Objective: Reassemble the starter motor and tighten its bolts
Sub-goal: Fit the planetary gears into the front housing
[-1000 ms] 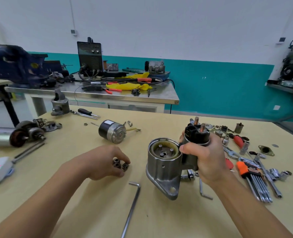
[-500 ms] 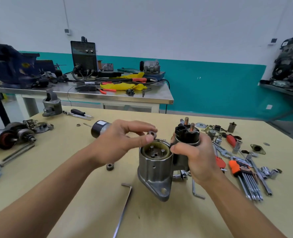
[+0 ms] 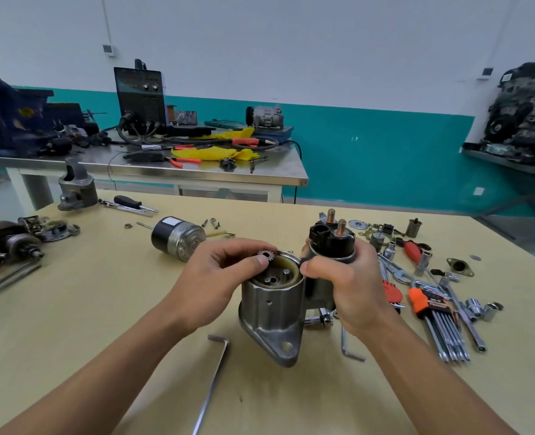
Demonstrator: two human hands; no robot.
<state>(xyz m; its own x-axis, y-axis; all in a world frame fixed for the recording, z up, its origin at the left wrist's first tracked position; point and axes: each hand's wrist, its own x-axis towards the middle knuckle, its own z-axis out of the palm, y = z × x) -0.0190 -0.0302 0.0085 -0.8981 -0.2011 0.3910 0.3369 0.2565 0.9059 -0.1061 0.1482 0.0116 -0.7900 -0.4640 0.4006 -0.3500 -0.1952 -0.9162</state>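
The silver starter housing stands upright on the yellow table, its open greasy cup facing up with pins showing inside. My left hand pinches a small toothed gear at the cup's far left rim. My right hand grips the black solenoid attached to the housing's right side; two copper studs stick up from it. The motor body, black and silver, lies on its side behind my left hand.
A long hex key lies in front of the housing, a shorter one to its right. Hex key set, wrenches, sockets and small parts crowd the right side. An armature and a cast part sit at the left. A steel bench stands behind.
My left hand picked up small gears from the table, lifted to the housing, and now holds one gear at the cup's rim. The right hand kept its grip on the solenoid.
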